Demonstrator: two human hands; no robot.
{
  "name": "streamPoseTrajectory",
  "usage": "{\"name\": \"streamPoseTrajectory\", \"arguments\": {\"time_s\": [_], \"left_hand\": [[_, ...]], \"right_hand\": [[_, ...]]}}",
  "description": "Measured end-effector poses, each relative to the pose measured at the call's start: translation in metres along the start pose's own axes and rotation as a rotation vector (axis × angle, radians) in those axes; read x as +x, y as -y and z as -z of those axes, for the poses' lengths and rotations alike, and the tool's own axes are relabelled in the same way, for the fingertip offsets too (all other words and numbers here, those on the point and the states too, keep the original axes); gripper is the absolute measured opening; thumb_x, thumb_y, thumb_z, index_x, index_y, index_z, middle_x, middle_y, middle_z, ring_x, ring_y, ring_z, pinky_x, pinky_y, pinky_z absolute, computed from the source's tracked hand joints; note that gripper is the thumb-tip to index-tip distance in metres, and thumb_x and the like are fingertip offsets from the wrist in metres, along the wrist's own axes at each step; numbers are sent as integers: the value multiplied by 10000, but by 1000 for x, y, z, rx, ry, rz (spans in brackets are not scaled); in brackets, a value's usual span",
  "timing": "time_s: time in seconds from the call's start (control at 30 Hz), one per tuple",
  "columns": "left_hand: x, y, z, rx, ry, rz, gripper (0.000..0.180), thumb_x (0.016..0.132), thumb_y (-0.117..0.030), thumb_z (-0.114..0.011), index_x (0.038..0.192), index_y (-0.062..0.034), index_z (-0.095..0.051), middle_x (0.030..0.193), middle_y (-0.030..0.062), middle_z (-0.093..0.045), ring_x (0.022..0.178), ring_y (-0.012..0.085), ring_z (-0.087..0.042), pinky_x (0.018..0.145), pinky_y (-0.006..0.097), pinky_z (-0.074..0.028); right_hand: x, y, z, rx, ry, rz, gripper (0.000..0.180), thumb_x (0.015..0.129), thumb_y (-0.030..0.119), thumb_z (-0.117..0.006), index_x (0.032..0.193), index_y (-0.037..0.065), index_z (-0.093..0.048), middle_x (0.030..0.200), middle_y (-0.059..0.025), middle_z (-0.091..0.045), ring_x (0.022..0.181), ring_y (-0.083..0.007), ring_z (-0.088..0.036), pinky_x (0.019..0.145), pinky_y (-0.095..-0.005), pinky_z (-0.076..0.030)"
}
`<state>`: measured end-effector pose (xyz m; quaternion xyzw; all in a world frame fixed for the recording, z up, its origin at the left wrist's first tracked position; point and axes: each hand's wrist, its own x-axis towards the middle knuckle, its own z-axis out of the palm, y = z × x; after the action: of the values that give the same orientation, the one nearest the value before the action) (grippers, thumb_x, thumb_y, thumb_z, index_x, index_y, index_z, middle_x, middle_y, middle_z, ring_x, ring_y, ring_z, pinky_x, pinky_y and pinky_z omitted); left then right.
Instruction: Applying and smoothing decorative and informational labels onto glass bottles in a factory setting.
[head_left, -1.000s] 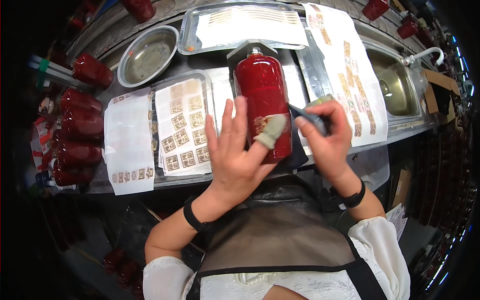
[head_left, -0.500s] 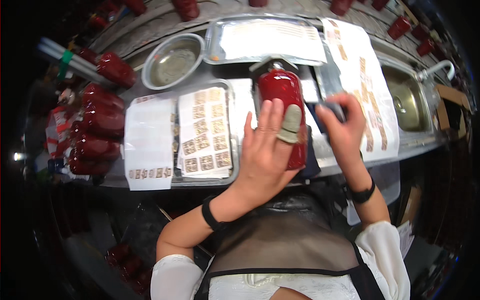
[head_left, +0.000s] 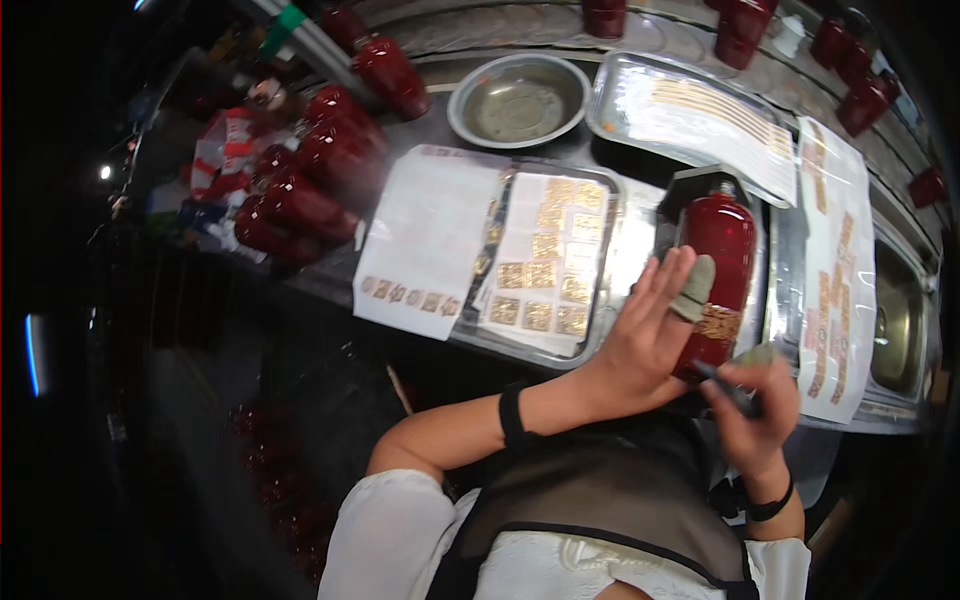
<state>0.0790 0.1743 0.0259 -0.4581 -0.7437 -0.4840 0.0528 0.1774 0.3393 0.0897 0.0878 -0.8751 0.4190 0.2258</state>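
Observation:
A glossy red bottle (head_left: 718, 245) lies with its neck away from me, in a dark angular holder (head_left: 682, 187). Near its base runs a gold patterned band (head_left: 720, 322). My left hand (head_left: 635, 350) rests along the bottle's left side, fingers stretched out, a greenish finger cot (head_left: 694, 288) on one of them. At the lower right of the bottle, my right hand (head_left: 762, 405) is closed on a small dark tool (head_left: 728, 388), its tip by the bottle's base. Motion blur hides the tool's exact kind; this hand also has a greenish finger cot.
To the left, a metal tray (head_left: 607, 260) carries sheets of gold stickers (head_left: 540, 275). A white sheet (head_left: 425, 230) overlaps it. Beyond are a metal bowl (head_left: 520, 100) and another tray (head_left: 610, 95). Several red bottles (head_left: 340, 150) stand left; a sticker strip (head_left: 845, 290) and sink (head_left: 900, 335) are right.
My view has turned, so the table appears shifted right. The right hand, with the dark tool, has moved from beside the bottle toward its base. The gold band now shows.

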Motion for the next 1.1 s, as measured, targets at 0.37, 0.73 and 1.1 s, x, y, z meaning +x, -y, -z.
{"name": "streamPoseTrajectory", "arguments": {"time_s": [0.37,0.73,1.1], "left_hand": [[-8,1,3,-139,42,170,1135,686,-213,-865,1534,87,-173,1502,372,-313,1327,563,-390,1149,532,-309],[22,-18,-5,205,106,-54,1167,616,-267,-914,1520,59,-252,1572,317,-248,1446,519,-255,1138,643,-225],[2,-3,14,-570,86,459,1116,740,-320,-899,1496,115,-203,1513,279,-376,1437,323,-356,1183,428,-267]], "right_hand": [[12,-5,-7,49,-186,-276,187,775,52,-792,909,35,-662,866,-85,-680,783,-185,-648,692,-305,-494],[-2,-46,3,164,-480,-599,201,846,35,-745,985,26,-600,885,-5,-614,798,-77,-580,704,-249,-485],[-30,-64,13,703,-181,-861,177,978,181,-585,925,22,-641,768,2,-611,645,-44,-503,612,-189,-381]]}}
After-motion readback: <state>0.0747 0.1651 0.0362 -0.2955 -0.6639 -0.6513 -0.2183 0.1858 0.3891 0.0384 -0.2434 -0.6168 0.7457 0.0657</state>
